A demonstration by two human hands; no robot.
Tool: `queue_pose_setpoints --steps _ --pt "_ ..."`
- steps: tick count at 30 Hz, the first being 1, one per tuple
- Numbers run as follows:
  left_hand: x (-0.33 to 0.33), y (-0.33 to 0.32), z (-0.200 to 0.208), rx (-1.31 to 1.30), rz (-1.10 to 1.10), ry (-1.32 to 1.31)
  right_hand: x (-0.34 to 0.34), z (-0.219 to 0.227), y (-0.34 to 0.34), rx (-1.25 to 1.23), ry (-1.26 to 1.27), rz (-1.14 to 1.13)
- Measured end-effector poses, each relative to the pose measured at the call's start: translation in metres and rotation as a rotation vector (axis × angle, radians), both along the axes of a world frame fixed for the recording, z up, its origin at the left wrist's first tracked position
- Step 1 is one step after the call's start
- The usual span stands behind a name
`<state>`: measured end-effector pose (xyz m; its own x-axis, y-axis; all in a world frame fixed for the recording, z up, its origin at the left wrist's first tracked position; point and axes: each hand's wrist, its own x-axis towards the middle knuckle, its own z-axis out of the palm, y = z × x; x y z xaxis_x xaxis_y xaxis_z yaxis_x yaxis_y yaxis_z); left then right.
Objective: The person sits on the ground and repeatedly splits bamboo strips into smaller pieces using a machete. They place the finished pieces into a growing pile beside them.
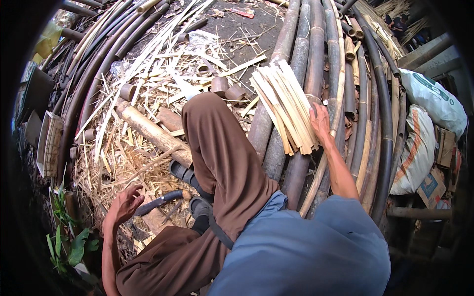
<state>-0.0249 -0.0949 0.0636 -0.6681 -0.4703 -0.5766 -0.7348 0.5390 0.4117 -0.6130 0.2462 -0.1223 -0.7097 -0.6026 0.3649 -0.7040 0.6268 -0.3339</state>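
My left hand (126, 203) hangs at the lower left over the shavings, its fingers loosely bent and apart, with nothing in it. Close to its fingertips lies a curved dark tool handle (160, 202) with a brown knob at one end; I cannot make out its blade. On the right, a stack of pale split bamboo strips (284, 106) rests across the bamboo poles. My right hand (321, 123) is at the stack's right edge, fingers slightly bent and touching the strips' side, not wrapped round them.
Long dark bamboo poles (380, 113) run along the right, more poles (106, 66) along the left. A thick bamboo piece (153, 132) lies among shavings (123, 163) before my knee. White sacks (417, 148) stand far right; a green plant (76, 246) grows lower left.
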Motion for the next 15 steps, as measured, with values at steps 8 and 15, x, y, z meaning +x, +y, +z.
queue_pose_setpoints --steps 8,15 --pt "0.022 0.008 -0.016 0.030 -0.059 -0.138 0.040 -0.008 -0.017 0.155 -0.241 0.009" --pt "0.036 -0.004 -0.031 -0.015 0.001 -0.039 0.044 -0.026 -0.020 0.030 -0.283 -0.034"
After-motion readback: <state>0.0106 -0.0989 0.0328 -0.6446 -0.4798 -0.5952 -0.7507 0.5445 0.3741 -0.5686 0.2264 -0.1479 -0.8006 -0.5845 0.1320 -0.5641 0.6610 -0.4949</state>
